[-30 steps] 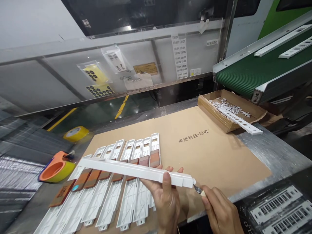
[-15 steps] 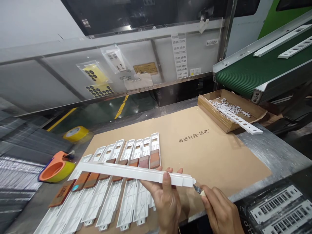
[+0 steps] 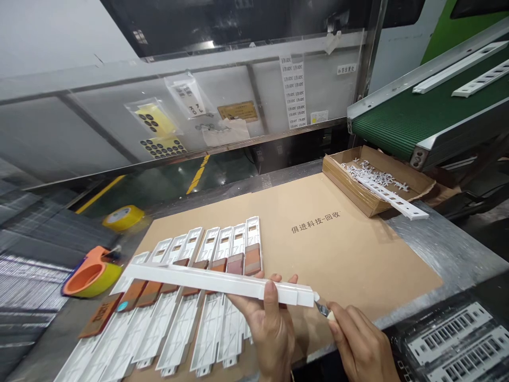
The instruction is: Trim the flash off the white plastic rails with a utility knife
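My left hand (image 3: 270,318) grips a long white plastic strip (image 3: 207,280) near its right end and holds it level above the table. My right hand (image 3: 361,345) is closed on a small knife (image 3: 324,309), and the blade tip touches the strip's right end. Under the strip lies a row of several white plastic parts (image 3: 191,313) with brown tape patches, fanned out on a brown cardboard sheet (image 3: 338,254).
An orange tape dispenser (image 3: 89,276) and a yellow tape roll (image 3: 124,216) sit at the left. A cardboard tray (image 3: 369,199) with white scraps and a strip stands at the back right under a green conveyor (image 3: 417,116) carrying more strips. More white parts (image 3: 457,339) lie at the lower right.
The strip's left end has dipped slightly. The strips on the conveyor have crept a little to the left. Both hands stay in place.
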{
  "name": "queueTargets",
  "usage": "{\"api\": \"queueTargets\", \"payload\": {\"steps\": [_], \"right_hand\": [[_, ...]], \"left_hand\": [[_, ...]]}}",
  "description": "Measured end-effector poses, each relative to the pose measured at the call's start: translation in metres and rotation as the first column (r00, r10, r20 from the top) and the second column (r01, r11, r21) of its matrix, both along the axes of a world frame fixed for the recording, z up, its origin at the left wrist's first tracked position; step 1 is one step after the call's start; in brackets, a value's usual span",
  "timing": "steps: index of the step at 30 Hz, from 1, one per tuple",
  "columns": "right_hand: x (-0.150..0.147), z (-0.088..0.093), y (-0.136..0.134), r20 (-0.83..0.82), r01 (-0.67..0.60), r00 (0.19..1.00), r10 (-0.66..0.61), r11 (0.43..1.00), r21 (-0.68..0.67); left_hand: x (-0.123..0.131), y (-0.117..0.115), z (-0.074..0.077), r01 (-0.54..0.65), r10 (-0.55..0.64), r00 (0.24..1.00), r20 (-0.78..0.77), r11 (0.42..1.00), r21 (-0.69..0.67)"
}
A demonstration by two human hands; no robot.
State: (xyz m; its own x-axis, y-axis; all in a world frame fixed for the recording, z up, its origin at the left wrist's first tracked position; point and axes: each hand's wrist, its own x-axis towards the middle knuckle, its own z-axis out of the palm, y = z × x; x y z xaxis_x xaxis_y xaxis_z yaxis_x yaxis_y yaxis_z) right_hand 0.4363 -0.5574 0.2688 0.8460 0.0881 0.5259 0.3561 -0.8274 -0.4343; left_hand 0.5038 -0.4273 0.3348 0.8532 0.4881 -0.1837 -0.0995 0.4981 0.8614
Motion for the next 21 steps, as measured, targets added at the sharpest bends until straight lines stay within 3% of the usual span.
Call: {"api": "queueTargets", "payload": {"steps": [7,12,16,18,21], "right_hand": [[0.0,0.0,-0.003,0.029,0.029,0.999,-0.028,0.999,-0.042],[0.005,-0.001,-0.012,0.009,0.152,0.988,-0.151,0.988,-0.027],[0.006,-0.002,-0.017,-0.012,0.148,0.989,-0.148,0.989,0.007],[0.006,-0.002,-0.02,-0.016,0.146,0.989,-0.145,0.988,0.043],[0.006,-0.003,-0.029,-0.03,0.13,0.991,-0.127,0.985,0.111]], "left_hand": [[-0.002,0.002,-0.002,-0.007,0.007,1.0,0.014,1.0,-0.016],[-0.005,0.004,0.002,0.006,-0.006,1.0,-0.004,1.0,-0.022],[-0.004,0.001,0.005,0.014,-0.014,1.0,-0.006,1.0,-0.017],[-0.004,0.001,0.003,0.046,-0.047,0.999,-0.027,0.998,-0.046],[-0.005,0.006,-0.006,0.179,-0.18,0.984,0.014,0.965,-0.194]]}}
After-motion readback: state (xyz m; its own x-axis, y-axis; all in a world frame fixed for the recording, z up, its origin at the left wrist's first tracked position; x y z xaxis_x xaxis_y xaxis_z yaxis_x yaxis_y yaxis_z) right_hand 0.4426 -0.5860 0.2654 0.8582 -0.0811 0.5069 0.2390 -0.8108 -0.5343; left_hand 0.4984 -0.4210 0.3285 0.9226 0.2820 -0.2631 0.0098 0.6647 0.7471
